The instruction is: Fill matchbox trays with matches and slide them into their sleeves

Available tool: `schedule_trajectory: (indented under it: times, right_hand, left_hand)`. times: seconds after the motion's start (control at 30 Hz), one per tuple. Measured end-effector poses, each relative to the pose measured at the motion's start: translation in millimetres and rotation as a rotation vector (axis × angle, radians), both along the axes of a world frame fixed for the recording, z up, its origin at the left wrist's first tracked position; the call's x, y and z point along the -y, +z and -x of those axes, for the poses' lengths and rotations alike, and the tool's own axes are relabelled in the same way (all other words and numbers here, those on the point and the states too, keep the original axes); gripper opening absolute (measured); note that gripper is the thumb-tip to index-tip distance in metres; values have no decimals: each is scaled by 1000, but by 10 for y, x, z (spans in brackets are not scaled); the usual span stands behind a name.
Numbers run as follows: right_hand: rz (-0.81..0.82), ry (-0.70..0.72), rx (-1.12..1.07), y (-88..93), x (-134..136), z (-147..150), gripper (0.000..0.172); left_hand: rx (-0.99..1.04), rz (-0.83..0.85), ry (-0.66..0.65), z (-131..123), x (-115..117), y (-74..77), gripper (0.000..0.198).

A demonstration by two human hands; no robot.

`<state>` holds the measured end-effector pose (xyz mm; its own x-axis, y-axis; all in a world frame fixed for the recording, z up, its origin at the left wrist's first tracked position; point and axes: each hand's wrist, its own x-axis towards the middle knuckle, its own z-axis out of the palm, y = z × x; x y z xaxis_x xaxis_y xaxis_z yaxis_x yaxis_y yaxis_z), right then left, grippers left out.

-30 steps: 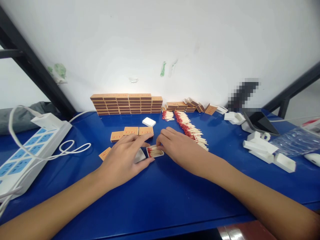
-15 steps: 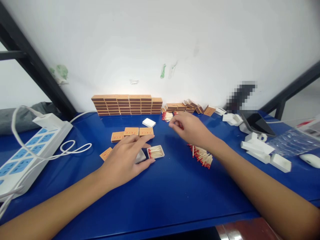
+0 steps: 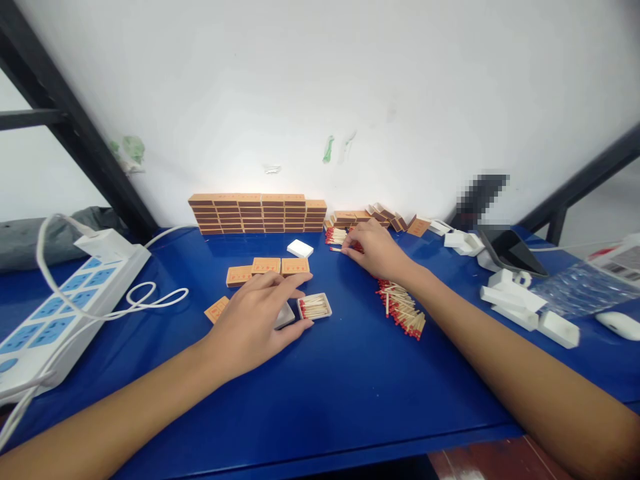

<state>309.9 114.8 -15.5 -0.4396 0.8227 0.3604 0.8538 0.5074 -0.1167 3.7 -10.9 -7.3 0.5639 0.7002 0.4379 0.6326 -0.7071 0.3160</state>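
Observation:
My left hand (image 3: 255,320) rests over the table with its fingers stretched apart around the left end of an inner matchbox tray (image 3: 327,307). Red-headed matches (image 3: 314,307) lie side by side in this tray. Under the left palm a second pale tray (image 3: 285,316) shows only in part. My right hand (image 3: 377,247) is closed in a pinch beside the far pile of matches (image 3: 336,236). A single match (image 3: 337,249) sticks out leftward from its fingertips. Behind the left hand lie several orange matchboxes (image 3: 266,265).
Stacked matchboxes (image 3: 255,217) line the wall, with looser boxes (image 3: 383,215) to their right. A white tray (image 3: 300,249) lies mid-table. More matches (image 3: 401,309) spread below my right forearm. White trays (image 3: 513,297) and a phone (image 3: 515,250) are at right, a power strip (image 3: 65,300) at left.
A match now shows at my right fingertips, beside the far pile. My left hand stays around the tray. The whole view has shifted slightly.

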Motion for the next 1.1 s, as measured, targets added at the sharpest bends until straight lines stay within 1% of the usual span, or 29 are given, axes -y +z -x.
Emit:
schedule_trajectory:
  times: [0.1, 0.33, 0.6, 0.8, 0.93, 1.0, 1.1]
  right_hand:
    - [7, -15, 18, 11, 26, 16, 10]
    - [34, 18, 27, 68, 165, 39, 10]
    - [92, 112, 7, 99, 335, 53, 13]
    - [111, 111, -6, 164, 405, 44, 14]
    - [111, 111, -26, 209, 449, 18, 17]
    - [101, 115, -44, 212, 459, 22, 16]
    - [84, 128, -66, 191, 456, 48, 13]
  left_hand:
    - [1, 0, 2, 1, -1, 0, 62]
    - [-2, -4, 3, -8, -3, 3, 62]
    - [11, -22, 2, -12, -12, -3, 61]
    - [-3, -15, 10, -19, -14, 34, 61]
    - [-5, -48, 14, -12, -11, 48, 56]
    - [-4, -47, 17, -5, -11, 46, 55]
    - [-2, -32, 23, 1, -7, 46, 59]
